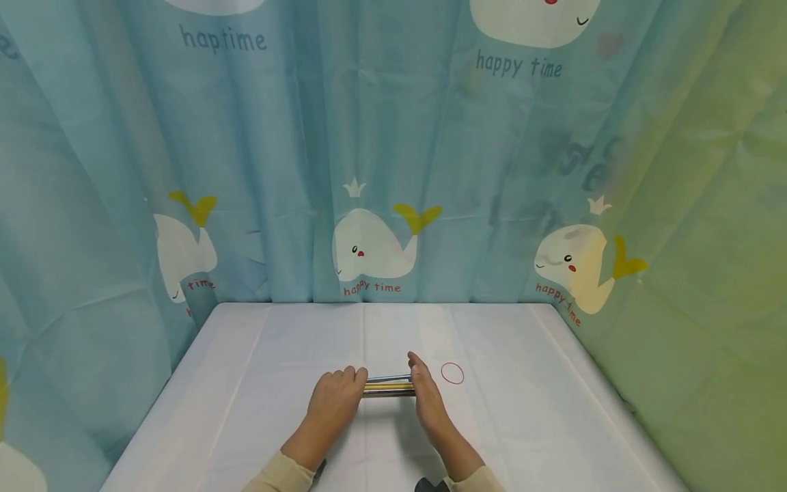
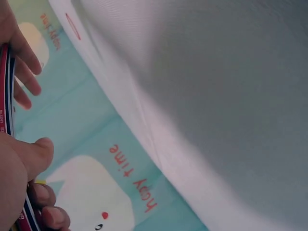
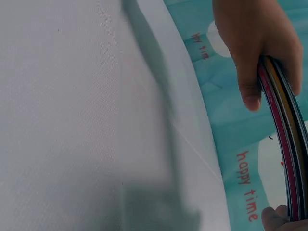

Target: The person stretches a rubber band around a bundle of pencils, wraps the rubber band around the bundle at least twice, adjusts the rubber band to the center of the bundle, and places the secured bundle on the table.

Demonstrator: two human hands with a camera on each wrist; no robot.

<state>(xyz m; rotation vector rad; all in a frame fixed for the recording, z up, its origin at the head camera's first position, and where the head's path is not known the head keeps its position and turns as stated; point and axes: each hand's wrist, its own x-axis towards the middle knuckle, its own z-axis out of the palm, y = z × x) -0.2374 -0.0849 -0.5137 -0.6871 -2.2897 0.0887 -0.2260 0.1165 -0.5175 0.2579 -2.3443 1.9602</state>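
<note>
A bundle of several slim striped pencils (image 1: 389,389) is held level above the white table. My left hand (image 1: 335,398) grips its left part, fingers and thumb curled round the shafts. At the other end my right hand (image 1: 428,400) stands with straight fingers, its palm against the ends. Red and dark stripes and small print show on the pencils (image 2: 7,91) in the left wrist view. The right wrist view has my left hand (image 3: 260,38) at the top, holding the bundle, while only part of my right hand (image 3: 279,219) shows at lower right.
Below the hands lies the white table (image 1: 277,383), with a red circle outline (image 1: 452,373) just right of my right hand. A blue-green curtain (image 1: 295,171) printed with whales rises behind the table's back edge and at the sides.
</note>
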